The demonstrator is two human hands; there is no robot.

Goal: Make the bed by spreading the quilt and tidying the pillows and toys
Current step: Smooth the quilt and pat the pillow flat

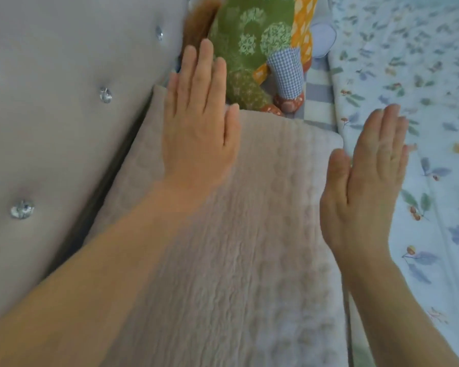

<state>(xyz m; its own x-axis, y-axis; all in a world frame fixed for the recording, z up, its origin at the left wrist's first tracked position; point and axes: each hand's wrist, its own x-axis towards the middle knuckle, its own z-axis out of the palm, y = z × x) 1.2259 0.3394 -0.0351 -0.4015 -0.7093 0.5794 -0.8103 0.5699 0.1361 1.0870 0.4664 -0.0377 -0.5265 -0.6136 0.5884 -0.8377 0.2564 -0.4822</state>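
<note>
Pillow (249, 221): pale beige-pink, textured cover with faint ribbed quilting; lies flat along the foot of the headboard, long axis running from the near edge of the view toward the toy. Far corners visible, one by the headboard, one by the quilt.

Left hand (199, 128): palm down, flat on the far end of the pillow near its headboard-side corner. Fingers (206, 67) straight and close together, holding nothing; tips reach past the pillow's far edge toward the toy. Forearm crosses the pillow diagonally.

Right hand (366, 181): flat, extended, fingers (387, 128) straight and nearly together, thumb alongside, holding nothing. Positioned at the pillow's quilt-side edge, over the seam between pillow and quilt; whether it presses on the fabric cannot be told, outline slightly blurred.

Stuffed toy (252, 49): patchwork fabric, green printed body, orange diamond-pattern section, blue gingham limb, reddish spotted foot. Lies just beyond the pillow's far edge, touching or nearly touching it, beside the headboard.

Quilt (421, 88): white-blue, printed with leaves, small fruits and flowers; spread to the right of the pillow.

Striped sheet (318, 99): blue-and-white bands, showing between toy, pillow and quilt.

Headboard (64, 115): grey upholstered, tufted with crystal-like buttons (105, 95); at the left, adjoining the pillow.
</note>
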